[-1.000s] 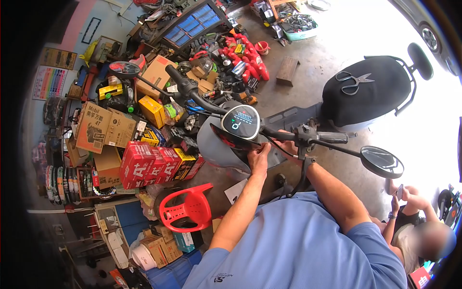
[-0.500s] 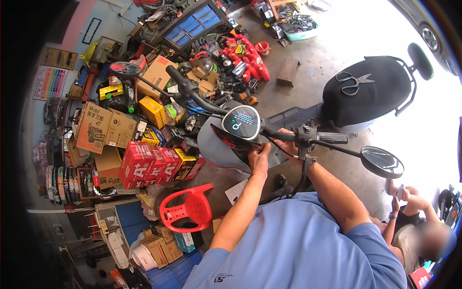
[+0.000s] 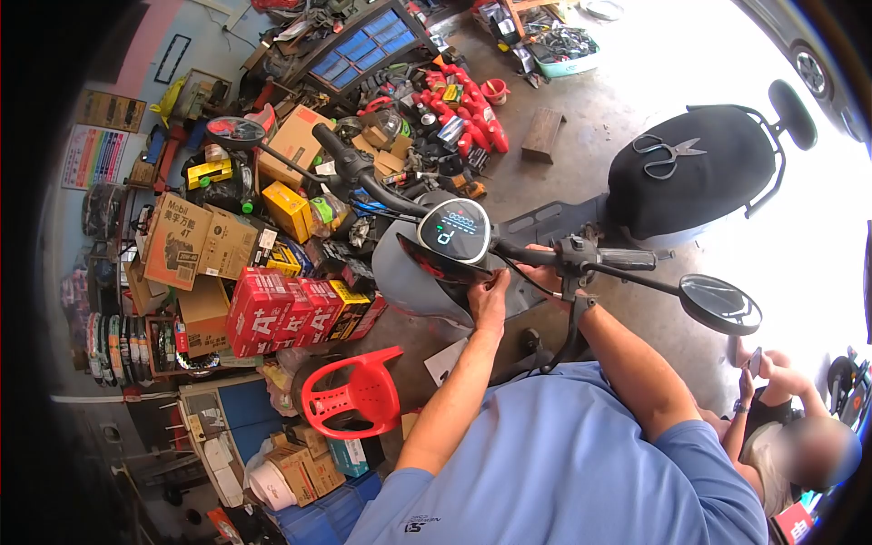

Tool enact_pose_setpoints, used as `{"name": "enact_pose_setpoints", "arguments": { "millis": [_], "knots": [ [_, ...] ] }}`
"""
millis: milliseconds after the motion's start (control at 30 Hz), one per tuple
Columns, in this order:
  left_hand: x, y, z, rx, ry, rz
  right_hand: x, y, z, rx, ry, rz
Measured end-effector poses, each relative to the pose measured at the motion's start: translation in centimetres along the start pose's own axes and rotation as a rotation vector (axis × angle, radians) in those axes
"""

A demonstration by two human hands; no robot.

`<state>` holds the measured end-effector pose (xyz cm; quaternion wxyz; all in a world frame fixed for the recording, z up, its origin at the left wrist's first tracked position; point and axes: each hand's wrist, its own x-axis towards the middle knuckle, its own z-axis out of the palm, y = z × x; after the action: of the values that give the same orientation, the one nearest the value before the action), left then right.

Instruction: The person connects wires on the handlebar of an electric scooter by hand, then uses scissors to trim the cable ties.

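A grey electric scooter stands across the view, its round display (image 3: 454,231) lit with digits. My left hand (image 3: 489,298) is at the front cowl just below the display, its fingers pinched on something too small to make out. Beyond the handlebar stem, my right hand (image 3: 543,270) reaches in behind the black cables, near the right grip (image 3: 627,260); its fingertips are mostly hidden. Metal scissors (image 3: 672,156) lie spread on the black seat (image 3: 695,177). A round mirror (image 3: 720,305) sticks out on the right, another (image 3: 235,132) at the upper left.
Red boxes (image 3: 263,312) and cardboard cartons (image 3: 177,241) are piled left of the scooter. A red plastic chair (image 3: 350,391) stands near my left arm. A wooden block (image 3: 542,135) lies on the floor. Another person (image 3: 772,454) sits at the lower right with a phone.
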<state>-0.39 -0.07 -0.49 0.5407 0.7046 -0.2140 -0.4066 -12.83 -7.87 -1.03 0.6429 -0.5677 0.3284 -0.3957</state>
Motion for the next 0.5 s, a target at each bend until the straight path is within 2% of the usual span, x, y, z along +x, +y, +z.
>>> {"name": "enact_pose_setpoints", "arguments": {
  "millis": [100,167,200,300,500],
  "knots": [
    [-0.1,0.2,0.0,0.012,-0.001,-0.006,0.1,1.2,0.2,0.037,-0.020,0.030],
    [-0.2,0.3,0.1,0.005,0.004,-0.008,0.4,2.8,0.6,-0.061,0.015,-0.109],
    [-0.1,0.3,0.0,0.004,0.003,-0.008,0.3,3.1,0.8,-0.061,0.015,-0.110],
    [-0.2,0.4,0.0,-0.007,-0.010,-0.012,0.1,3.5,1.3,0.044,0.054,-0.088],
    [-0.4,0.7,0.0,-0.042,-0.012,-0.034,-0.1,1.6,0.8,-0.227,0.058,-0.062]
  ]
}}
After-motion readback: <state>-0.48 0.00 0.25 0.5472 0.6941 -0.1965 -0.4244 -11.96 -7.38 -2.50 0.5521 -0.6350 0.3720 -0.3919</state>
